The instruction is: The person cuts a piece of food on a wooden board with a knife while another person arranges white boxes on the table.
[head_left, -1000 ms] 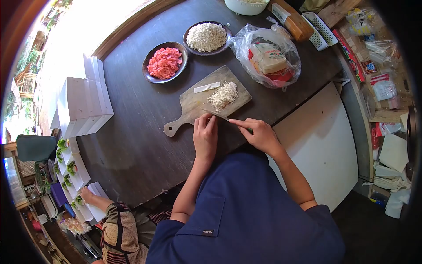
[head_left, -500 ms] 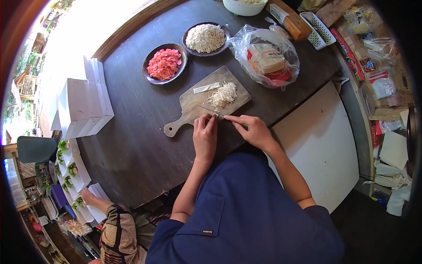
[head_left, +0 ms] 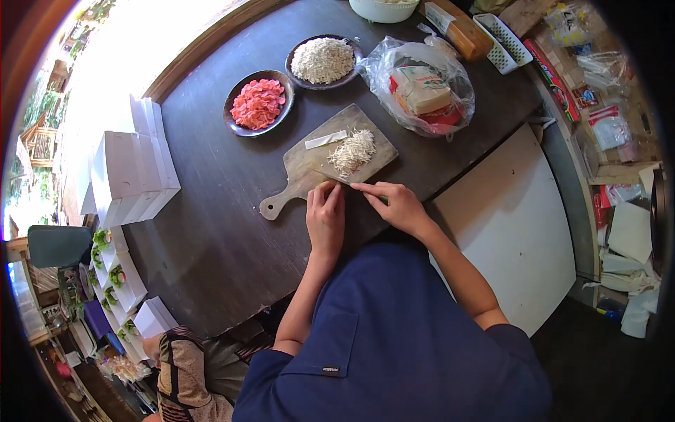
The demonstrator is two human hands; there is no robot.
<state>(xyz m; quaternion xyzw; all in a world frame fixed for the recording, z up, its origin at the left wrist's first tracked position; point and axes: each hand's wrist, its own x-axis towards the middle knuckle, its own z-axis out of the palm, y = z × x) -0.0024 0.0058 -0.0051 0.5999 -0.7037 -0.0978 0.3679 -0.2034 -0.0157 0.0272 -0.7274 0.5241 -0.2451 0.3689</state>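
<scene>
A wooden cutting board (head_left: 299, 165) lies on the dark table, with a pile of thin pale shreds (head_left: 353, 151) and a flat white strip (head_left: 326, 140) on it. At the board's near edge, my left hand (head_left: 325, 214) has its fingers pressed together; what they hold, if anything, is too small to name. My right hand (head_left: 395, 205) grips a knife with a green handle (head_left: 383, 200), its thin blade pointing left over the board near my left fingertips. Beyond the board are a dark bowl of pink slices (head_left: 258, 104) and a dark bowl of pale shreds (head_left: 323, 60).
A clear plastic bag (head_left: 422, 88) with a pale block stands right of the bowls. White boxes (head_left: 133, 176) are stacked at the left. A person's patterned sleeve (head_left: 186, 376) shows at lower left, near open boxes with greens (head_left: 125, 281). A white basket (head_left: 385, 10) stands at the back.
The other person's arm at lower left has drawn down and back, and a white box there has shifted. The view has moved slightly; my hands stay at the board's near edge.
</scene>
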